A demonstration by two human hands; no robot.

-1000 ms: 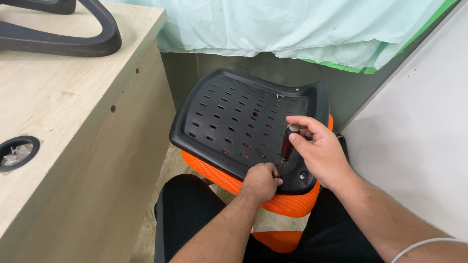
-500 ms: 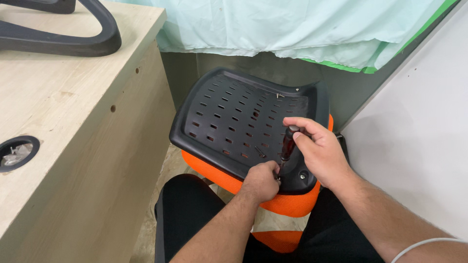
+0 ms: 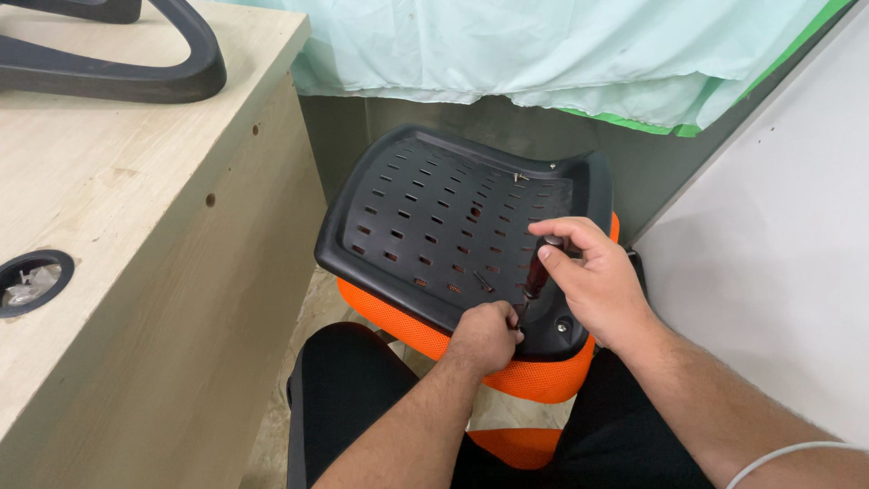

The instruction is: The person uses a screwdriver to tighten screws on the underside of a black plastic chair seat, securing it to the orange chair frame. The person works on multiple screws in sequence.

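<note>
— What has been shifted since a second ago?

— Little. The right hand (image 3: 593,285) has been turned slightly on the screwdriver (image 3: 536,279), so that the knuckles are rolled a touch further over the handle; the left hand (image 3: 484,337) is kept in the same spot at the near edge of the seat pan (image 3: 434,226). The pan itself has not been moved.

— How are the larger things made?

— A pale wood-grain desk (image 3: 118,263) is seen at the left, matt, with drilled holes in its side panel and a round cable opening in its top. A curved black plastic armrest (image 3: 136,68) is laid on it. A thin mint-green cloth (image 3: 543,45) is draped behind. The seat pan is a hard black plastic shell, dished and pierced with rows of short slots, and it is laid over an orange mesh cushion (image 3: 534,376) resting on the lap.

— And the hands?

— The right hand is closed around the dark, reddish, glossy handle. The left is curled shut at the tool's tip; what is pinched there cannot be told. A loose screw (image 3: 482,282) lies on the pan.
</note>
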